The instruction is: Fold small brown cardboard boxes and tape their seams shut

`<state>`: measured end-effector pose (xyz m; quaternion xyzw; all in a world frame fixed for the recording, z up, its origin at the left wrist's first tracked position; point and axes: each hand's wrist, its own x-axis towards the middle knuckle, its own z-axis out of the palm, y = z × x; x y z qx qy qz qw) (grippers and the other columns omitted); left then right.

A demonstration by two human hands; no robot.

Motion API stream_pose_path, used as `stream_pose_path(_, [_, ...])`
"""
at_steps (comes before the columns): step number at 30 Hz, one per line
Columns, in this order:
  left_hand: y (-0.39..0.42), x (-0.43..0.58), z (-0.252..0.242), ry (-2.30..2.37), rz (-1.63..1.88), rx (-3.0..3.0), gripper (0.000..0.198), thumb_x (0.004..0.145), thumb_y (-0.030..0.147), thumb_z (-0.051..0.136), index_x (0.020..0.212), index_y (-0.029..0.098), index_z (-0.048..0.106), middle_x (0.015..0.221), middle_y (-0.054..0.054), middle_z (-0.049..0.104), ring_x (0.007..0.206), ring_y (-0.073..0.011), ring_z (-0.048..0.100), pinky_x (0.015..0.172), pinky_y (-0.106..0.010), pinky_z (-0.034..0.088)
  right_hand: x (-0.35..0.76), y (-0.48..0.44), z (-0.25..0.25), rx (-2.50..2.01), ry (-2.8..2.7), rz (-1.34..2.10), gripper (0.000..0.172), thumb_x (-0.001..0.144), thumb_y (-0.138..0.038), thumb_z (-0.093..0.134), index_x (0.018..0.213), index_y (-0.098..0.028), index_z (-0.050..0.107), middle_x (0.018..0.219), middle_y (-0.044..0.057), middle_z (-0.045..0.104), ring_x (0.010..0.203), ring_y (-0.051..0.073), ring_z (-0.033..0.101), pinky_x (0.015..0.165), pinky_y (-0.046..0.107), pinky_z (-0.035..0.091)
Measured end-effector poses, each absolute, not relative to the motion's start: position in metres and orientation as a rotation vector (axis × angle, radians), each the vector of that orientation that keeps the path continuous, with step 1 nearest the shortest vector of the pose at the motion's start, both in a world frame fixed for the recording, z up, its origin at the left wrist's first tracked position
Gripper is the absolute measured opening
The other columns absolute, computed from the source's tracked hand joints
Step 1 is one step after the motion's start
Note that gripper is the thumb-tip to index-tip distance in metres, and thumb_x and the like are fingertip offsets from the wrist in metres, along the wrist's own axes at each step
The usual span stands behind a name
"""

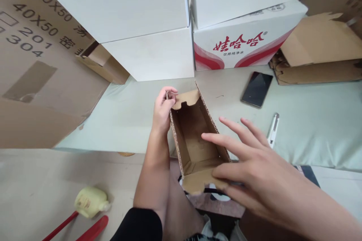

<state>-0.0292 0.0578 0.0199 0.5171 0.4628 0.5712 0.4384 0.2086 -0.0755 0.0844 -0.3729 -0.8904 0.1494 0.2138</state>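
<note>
An open-topped brown cardboard box [198, 143] stands tilted in front of me, its inside bare, with a notched flap at the far end and another at the near end. My left hand [164, 109] grips the far left corner, fingers wrapped over the wall's edge. At the near end, my right hand [251, 162] pinches the flap [195, 182] between thumb and index finger. Its other fingers spread out above the box's right wall. Part of that wall and of the near flap is hidden behind the right hand.
A phone [256, 89] and a white utility knife [273, 130] lie on the pale green cloth [316, 120] to the right. White cartons [158, 54] stack up behind. Brown cardboard [319, 45] is at both sides. A yellow bottle [90, 201] lies on the floor.
</note>
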Motion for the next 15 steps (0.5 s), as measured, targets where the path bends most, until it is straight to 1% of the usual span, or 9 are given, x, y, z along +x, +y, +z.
stream_pose_path(3, [0.061,-0.03,0.018,1.003,1.485,1.252,0.025,0.061,0.032,0.062,0.084,0.021,0.063,0.068,-0.001,0.054,0.075,-0.0196,0.057,0.093,-0.039,0.05,0.204,-0.068,0.076,-1.074,-2.414,0.365,0.024,0.093,-0.031,0.064,0.071,-0.028,0.074,0.133,0.001,0.07,0.141,0.038,0.05,0.113,0.067,0.042])
stream_pose_path(5, [0.061,-0.031,0.017,0.968,1.504,1.226,0.025,0.061,0.036,0.063,0.082,0.022,0.062,0.07,-0.002,0.056,0.079,-0.0209,0.06,0.096,-0.04,0.05,0.2,-0.064,0.074,-1.106,-2.362,0.329,0.023,0.096,-0.029,0.059,0.08,-0.026,0.075,0.123,0.004,0.074,0.132,0.036,0.058,0.105,0.061,0.051])
stream_pose_path(7, [0.059,-0.03,0.017,0.977,1.523,1.216,0.024,0.063,0.039,0.065,0.08,0.022,0.062,0.069,-0.002,0.056,0.081,-0.0218,0.061,0.095,-0.039,0.05,0.194,-0.062,0.072,-1.162,-2.311,0.289,0.018,0.096,-0.023,0.056,0.096,-0.024,0.074,0.122,0.007,0.075,0.125,0.033,0.063,0.097,0.055,0.056])
stream_pose_path(8, [0.058,-0.03,0.017,0.996,1.519,1.23,0.024,0.065,0.041,0.066,0.08,0.022,0.062,0.068,-0.002,0.056,0.081,-0.0217,0.061,0.093,-0.038,0.05,0.191,-0.062,0.07,-1.19,-2.29,0.281,0.019,0.096,-0.02,0.055,0.104,-0.024,0.072,0.126,0.008,0.073,0.123,0.032,0.064,0.093,0.053,0.058])
stream_pose_path(9, [0.057,-0.03,0.017,1.024,1.496,1.261,0.024,0.068,0.043,0.068,0.08,0.022,0.063,0.068,-0.002,0.057,0.078,-0.0211,0.06,0.089,-0.036,0.05,0.188,-0.062,0.069,-1.217,-2.273,0.286,0.024,0.095,-0.018,0.054,0.113,-0.023,0.07,0.133,0.01,0.069,0.122,0.032,0.065,0.09,0.05,0.06])
stream_pose_path(11, [0.056,-0.031,0.017,1.107,1.422,1.345,0.026,0.073,0.045,0.071,0.083,0.022,0.065,0.07,-0.002,0.058,0.072,-0.0189,0.056,0.077,-0.032,0.048,0.181,-0.062,0.064,-1.251,-2.242,0.323,0.038,0.094,-0.015,0.053,0.129,-0.024,0.063,0.152,0.013,0.055,0.126,0.031,0.064,0.088,0.047,0.062])
stream_pose_path(13, [0.055,-0.031,0.016,1.199,1.361,1.408,0.024,0.075,0.043,0.073,0.086,0.022,0.068,0.071,-0.001,0.058,0.065,-0.0163,0.05,0.066,-0.029,0.043,0.176,-0.061,0.06,-1.245,-2.241,0.377,0.052,0.092,-0.016,0.054,0.143,-0.024,0.053,0.162,0.016,0.042,0.134,0.032,0.059,0.093,0.048,0.061])
stream_pose_path(14, [0.055,-0.031,0.015,1.234,1.351,1.42,0.022,0.076,0.041,0.073,0.087,0.022,0.068,0.071,0.0,0.057,0.063,-0.0156,0.049,0.062,-0.028,0.04,0.174,-0.06,0.058,-1.232,-2.261,0.405,0.056,0.092,-0.019,0.056,0.147,-0.023,0.05,0.163,0.016,0.041,0.138,0.033,0.056,0.097,0.05,0.061])
stream_pose_path(15, [0.055,-0.031,0.015,1.255,1.358,1.422,0.02,0.076,0.038,0.073,0.087,0.022,0.069,0.071,0.0,0.056,0.063,-0.0153,0.048,0.062,-0.027,0.039,0.172,-0.059,0.056,-1.218,-2.294,0.431,0.057,0.091,-0.023,0.057,0.148,-0.022,0.049,0.161,0.016,0.044,0.142,0.034,0.052,0.101,0.053,0.059])
